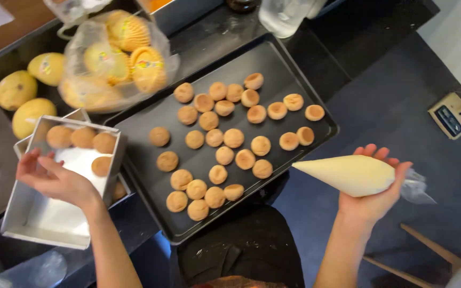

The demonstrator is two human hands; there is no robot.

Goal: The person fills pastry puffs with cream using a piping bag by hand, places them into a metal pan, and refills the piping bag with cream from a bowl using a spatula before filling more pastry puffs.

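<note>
Piping bag (348, 174), cream-filled, cone-shaped, clear plastic: lies across my right hand (372, 184), palm up, fingers loosely curled under its wide end, tip pointing toward the tray. The twisted tail of plastic sticks out past my palm. Judged soft and yielding, moderately heavy for its size; squeezing anywhere will push filling toward the tip, so best held at the twisted end with the body cradled, as now.

Left hand (54, 178): fingers spread open, holding nothing, thumb and fingertips at the rim of a square metal tin (44, 226). Whether they actually rest on the rim I cannot tell.

Square metal tin: lined white, holding a row of small round baked shells (84, 138) along its far side, one more below them. A second tin seems to sit beneath it.

Black baking tray (150, 120): between my hands, on the dark counter, carrying about thirty small golden choux-like puffs (233, 138) in loose rows. Judged light and fragile, easy to crush.

Further out: clear plastic bag of netted yellow fruit (116, 58) beyond the tray; three loose yellow mangoes (30, 88) to its left; a clear container (284, 16) at the top edge; a small grey scale-like device (449, 117) far right.
</note>
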